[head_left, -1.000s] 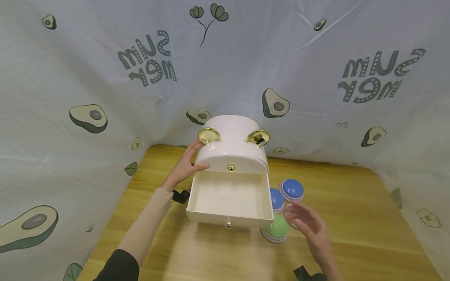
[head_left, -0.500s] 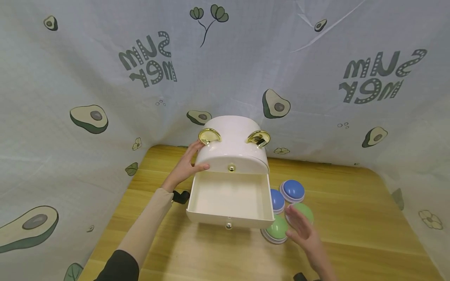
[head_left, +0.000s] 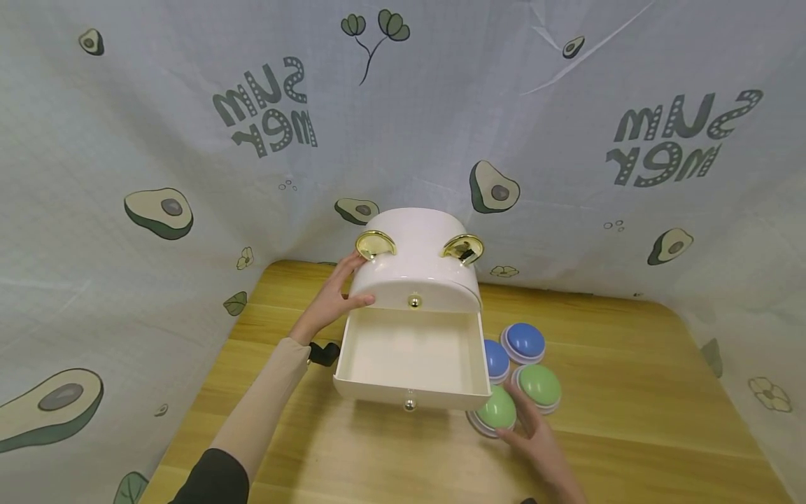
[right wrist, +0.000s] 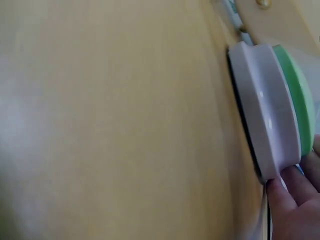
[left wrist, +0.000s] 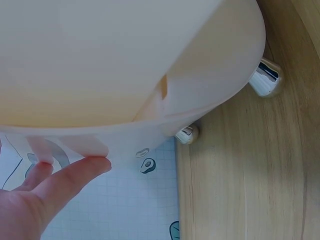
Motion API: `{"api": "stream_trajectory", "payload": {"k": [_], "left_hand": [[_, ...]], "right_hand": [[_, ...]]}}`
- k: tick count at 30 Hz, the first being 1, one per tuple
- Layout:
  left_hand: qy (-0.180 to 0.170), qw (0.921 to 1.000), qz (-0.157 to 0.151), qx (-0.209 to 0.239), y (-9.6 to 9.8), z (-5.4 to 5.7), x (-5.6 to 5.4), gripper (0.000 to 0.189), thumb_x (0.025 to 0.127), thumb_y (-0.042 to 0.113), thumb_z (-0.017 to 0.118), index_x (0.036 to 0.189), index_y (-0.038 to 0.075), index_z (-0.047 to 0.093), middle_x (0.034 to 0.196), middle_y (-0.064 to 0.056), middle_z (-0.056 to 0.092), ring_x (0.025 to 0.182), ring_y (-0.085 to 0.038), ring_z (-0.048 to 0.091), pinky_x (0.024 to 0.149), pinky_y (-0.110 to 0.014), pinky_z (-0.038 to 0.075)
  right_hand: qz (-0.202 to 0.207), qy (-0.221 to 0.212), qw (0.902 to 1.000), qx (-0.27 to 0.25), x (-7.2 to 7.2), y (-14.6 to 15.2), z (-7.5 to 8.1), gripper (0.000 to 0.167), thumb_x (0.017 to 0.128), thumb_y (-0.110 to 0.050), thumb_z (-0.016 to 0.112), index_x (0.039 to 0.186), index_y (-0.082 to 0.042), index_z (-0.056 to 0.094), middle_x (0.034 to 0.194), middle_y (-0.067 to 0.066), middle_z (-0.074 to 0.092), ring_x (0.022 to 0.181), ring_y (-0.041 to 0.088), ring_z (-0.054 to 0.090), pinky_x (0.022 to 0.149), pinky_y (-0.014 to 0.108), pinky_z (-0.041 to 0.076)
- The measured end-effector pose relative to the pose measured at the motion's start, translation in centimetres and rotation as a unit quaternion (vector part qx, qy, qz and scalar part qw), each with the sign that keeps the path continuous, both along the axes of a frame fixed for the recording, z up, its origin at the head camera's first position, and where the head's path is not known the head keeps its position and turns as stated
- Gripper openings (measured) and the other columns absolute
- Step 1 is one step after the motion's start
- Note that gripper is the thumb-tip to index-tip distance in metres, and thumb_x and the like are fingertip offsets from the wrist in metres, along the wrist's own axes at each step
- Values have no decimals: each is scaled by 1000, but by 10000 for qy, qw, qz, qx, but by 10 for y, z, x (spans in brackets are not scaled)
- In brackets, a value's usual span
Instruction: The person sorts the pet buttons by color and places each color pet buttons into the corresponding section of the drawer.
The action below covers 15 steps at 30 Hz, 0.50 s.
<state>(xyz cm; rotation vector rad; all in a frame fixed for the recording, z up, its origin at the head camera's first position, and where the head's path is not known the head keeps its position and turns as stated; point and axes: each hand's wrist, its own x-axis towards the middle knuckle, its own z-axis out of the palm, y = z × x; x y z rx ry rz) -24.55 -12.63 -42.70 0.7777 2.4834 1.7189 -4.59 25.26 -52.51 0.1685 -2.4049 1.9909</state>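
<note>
Adjoining printed cloth (head_left: 415, 126), wooden tabletop (head_left: 630, 378); left hand (head_left: 330, 297) splayed on white box (head_left: 415, 241), right hand (head_left: 535, 437) curled round green button (head_left: 496, 408).

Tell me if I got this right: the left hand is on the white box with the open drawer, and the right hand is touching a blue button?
Nearly! The right hand is touching a green button, not a blue one; the right wrist view shows its green top. The rest is right: the left hand is on the white box with the open drawer.
</note>
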Motion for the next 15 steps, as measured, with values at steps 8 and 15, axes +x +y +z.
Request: {"api": "stream_trajectory", "payload": {"k": [8,15], "left_hand": [[-87,10000,-6,0,0,0,1,78,84,36,73,148,18,33,157,-4,14,137,-33,24,89,-54,46],[-43,10000,5,21,0,0,1,81,81,49,73,147,18,35,157,-3,15,137,-32,24,89,-53,47]], "right_hand": [[-252,-104,9987,431,-4,-3,-8,83,74,2,76,144,5,31,149,30,24,122,-17,27,95,3,21],[-346,104,9975,607,-5,-3,-11,82,71,0,79,140,6,35,146,30,29,119,-20,27,95,3,21]]}}
